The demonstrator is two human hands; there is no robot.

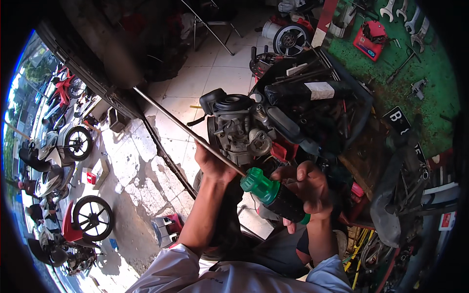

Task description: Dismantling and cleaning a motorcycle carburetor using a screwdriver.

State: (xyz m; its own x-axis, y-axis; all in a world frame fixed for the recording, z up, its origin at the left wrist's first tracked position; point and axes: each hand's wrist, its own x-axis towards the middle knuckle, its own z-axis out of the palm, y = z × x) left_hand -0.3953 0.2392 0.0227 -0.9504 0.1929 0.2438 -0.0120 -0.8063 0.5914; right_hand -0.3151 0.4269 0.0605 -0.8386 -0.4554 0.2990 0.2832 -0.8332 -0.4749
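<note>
A long screwdriver (264, 187) with a green and black handle lies across the middle of the view. Its metal shaft (185, 129) points up and to the left, with the tip apart from any part. My right hand (311, 191) is closed around the handle, fingers curled. A grey metal carburetor (237, 134) with a black rubber mouth sits just beyond the shaft. Against its lower left side my left hand (215, 163) grips it. The fingers of that hand are mostly hidden behind the carburetor and the shaft.
A cluttered black tray (351, 97) of tools and parts stands at right, beside a green surface (405, 58) with wrenches (413, 22) and a red box (370, 41). A wheel (290, 40) lies at the back. Motorcycles (58, 146) stand outside at left, past the door track (163, 154).
</note>
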